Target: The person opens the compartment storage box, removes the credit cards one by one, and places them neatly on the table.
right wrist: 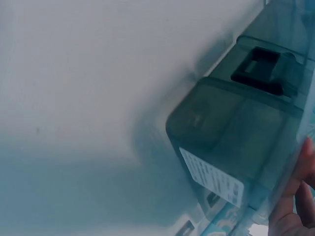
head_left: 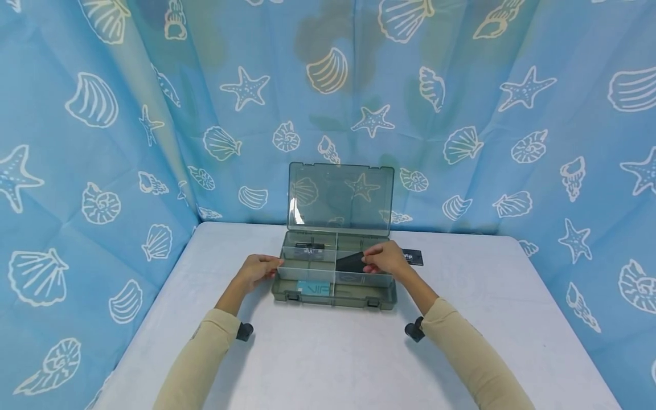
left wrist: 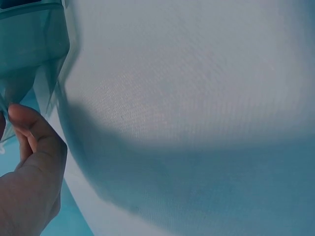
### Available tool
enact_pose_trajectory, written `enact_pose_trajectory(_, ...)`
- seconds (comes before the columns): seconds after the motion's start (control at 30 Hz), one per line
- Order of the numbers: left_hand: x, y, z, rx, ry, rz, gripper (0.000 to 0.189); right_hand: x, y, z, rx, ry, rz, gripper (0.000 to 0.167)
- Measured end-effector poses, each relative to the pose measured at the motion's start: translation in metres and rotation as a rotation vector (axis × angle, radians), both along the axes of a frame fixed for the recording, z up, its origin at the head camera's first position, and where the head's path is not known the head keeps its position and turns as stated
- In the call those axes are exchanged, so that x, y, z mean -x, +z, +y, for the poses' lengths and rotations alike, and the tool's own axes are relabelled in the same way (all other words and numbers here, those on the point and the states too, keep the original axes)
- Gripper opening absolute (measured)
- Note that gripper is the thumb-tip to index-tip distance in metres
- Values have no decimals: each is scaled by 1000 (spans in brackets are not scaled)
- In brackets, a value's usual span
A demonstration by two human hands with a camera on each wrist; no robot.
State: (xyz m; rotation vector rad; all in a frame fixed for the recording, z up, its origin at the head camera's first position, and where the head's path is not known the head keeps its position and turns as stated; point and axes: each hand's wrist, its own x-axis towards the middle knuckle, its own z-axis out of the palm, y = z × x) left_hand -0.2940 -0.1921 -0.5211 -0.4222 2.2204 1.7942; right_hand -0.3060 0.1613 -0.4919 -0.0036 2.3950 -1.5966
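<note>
A translucent grey-green compartment box stands on the table with its lid raised. My left hand pinches the box's left wall between thumb and fingers; the left wrist view shows the fingertips at the rim. My right hand holds a black card by its right end, tilted within the right middle compartment. In the back left compartment is a black card marked "Vip". A light blue VIP card lies in the front left compartment. The right wrist view shows a latch and a label.
Another black "Vip" card lies on the white-covered table, just right of the box. The clear lid stands upright before a blue shell-print curtain. Clear dividers split the box into several compartments.
</note>
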Motion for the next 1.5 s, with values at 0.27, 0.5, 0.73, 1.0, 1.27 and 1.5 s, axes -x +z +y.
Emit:
enact_pose_trajectory(0.27, 1, -2, -1, -3, -1, -8, 35, -3, 9, 6, 22, -3, -3, 19)
enact_pose_trajectory(0.5, 1, -2, 0, -5, -2, 1, 33, -7, 7, 10, -18, 12, 39, 29)
enact_pose_trajectory(0.73, 0, -1, 1, -19, -7, 4, 33, -10, 3, 11, -162, 8, 125, 12)
enact_pose_trajectory(1.0, 0, 0, 0, -17, -11, 4, 33, -12, 4, 13, -126, -57, 118, 35)
enact_pose_trajectory(1.27, 0, 1, 0, -14, -7, -1, 34, -12, 1, 13, -137, -30, 98, 22)
enact_pose_trajectory(1.5, -2, 3, 1, -10, -18, 6, 34, -14, 0, 11, -228, 76, 133, 17)
